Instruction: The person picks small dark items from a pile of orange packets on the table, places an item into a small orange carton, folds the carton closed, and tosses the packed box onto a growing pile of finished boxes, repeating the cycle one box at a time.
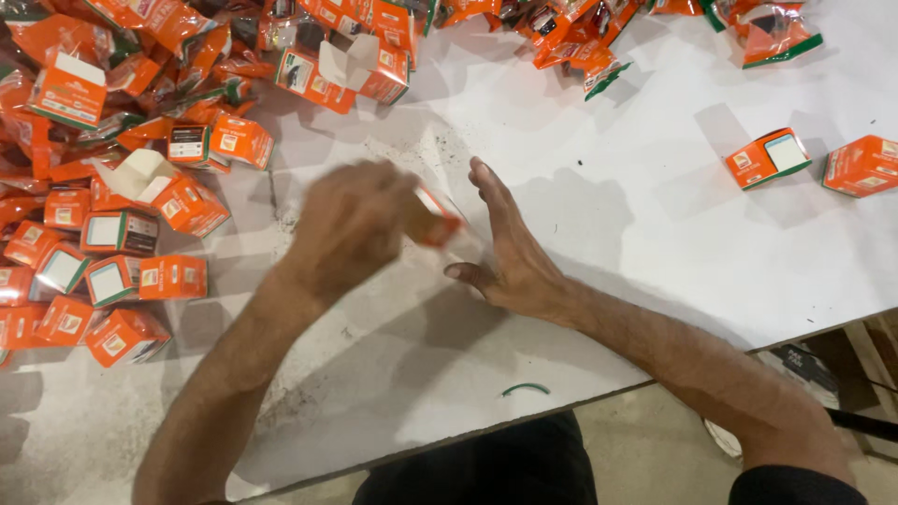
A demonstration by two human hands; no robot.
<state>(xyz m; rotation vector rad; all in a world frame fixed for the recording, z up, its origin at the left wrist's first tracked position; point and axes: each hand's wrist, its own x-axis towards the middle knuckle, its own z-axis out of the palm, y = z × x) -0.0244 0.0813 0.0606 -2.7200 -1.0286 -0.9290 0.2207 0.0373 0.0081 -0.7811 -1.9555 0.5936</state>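
- A small orange packet sits between the two hands near the middle of the white table; it is blurred, and its long axis seems to run left to right, its far end toward the right hand.
- The left hand is curled around the packet's near end, fingers closed on it.
- The right hand stands flat and open, edge down, just beside the packet.
- A heap of orange boxes with white and green panels crowds the table's left side.
- Two orange boxes lie apart at the right.
- A green band lies near the front edge.
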